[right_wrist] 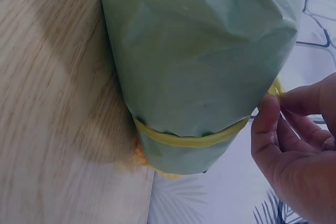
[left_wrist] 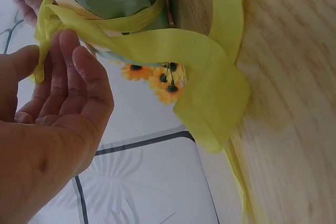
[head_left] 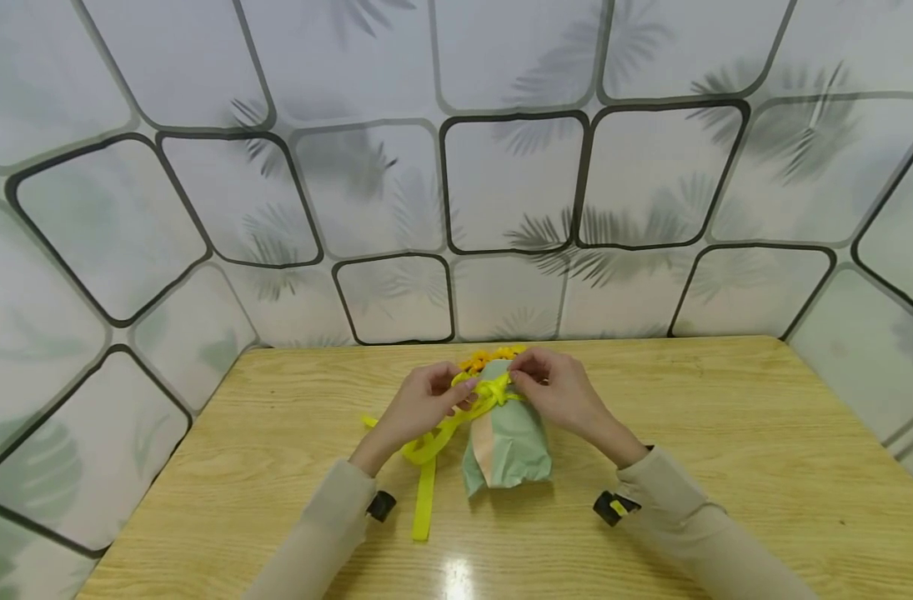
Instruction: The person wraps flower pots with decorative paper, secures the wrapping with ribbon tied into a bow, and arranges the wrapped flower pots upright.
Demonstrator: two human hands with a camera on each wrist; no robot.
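A bouquet wrapped in green paper (head_left: pixel 518 454) lies on the table, with orange-yellow flowers (left_wrist: pixel 169 85) at its far end. Yellow ribbon (right_wrist: pixel 191 141) circles the wrapping and is knotted or looped on top. My left hand (head_left: pixel 423 402) pinches a loop of this ribbon between thumb and fingers, just left of the knot. On the other side, my right hand (head_left: pixel 561 390) pinches another bit of ribbon between thumb and forefinger, seen also in the right wrist view. Long ribbon tails (head_left: pixel 423 500) trail to the left of the bouquet onto the wood.
The wooden table (head_left: pixel 696 417) reaches back to a patterned wall covering (head_left: pixel 516 183) with dark rounded outlines and leaf shadows. A dark wrist strap piece (head_left: pixel 381 505) sits by the left sleeve, and another (head_left: pixel 615 507) by the right.
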